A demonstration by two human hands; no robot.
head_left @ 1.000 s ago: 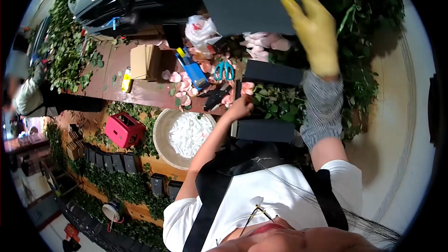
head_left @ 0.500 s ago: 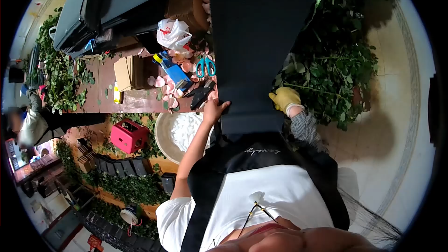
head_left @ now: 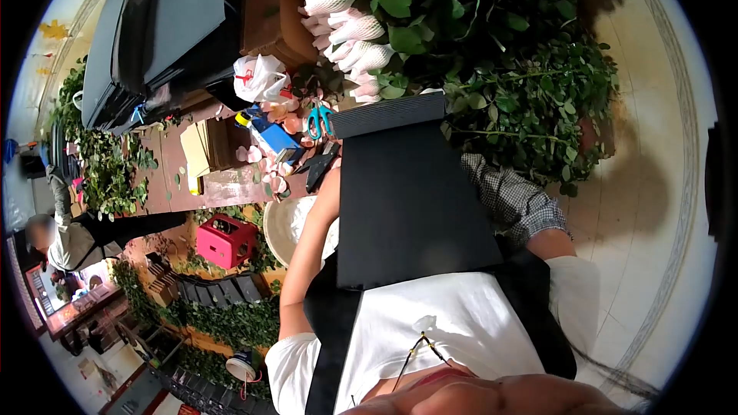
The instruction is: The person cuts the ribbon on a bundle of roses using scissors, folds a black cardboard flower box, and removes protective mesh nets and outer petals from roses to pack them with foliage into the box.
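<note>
A black board point(head_left: 415, 207) with a folded, ribbed dark grey flap point(head_left: 392, 114) at its far end lies over my lap and the table edge. My left hand point(head_left: 333, 180) is at the board's left edge, its fingers hidden. On the right, my checked sleeve point(head_left: 511, 196) runs to the other edge, and the board hides my right hand. Past the flap lie pale pink flowers in white mesh point(head_left: 357, 27), with green leafy stems point(head_left: 515, 100) to their right. Teal scissors point(head_left: 319, 121) and a black tool point(head_left: 319, 165) rest left of the board.
Left on the table are a white plastic bag point(head_left: 260, 78), a blue box point(head_left: 278, 141), petals, brown cardboard point(head_left: 204, 146) and stacked dark boards point(head_left: 173, 23). A tub of white pieces point(head_left: 284, 230) and a pink stool point(head_left: 225, 241) stand below. Another person point(head_left: 69, 242) is at far left.
The long black sheet has come down towards me and now shows a folded flap, uncovering the mesh-wrapped flowers. My yellow-gloved right hand has gone out of sight behind it.
</note>
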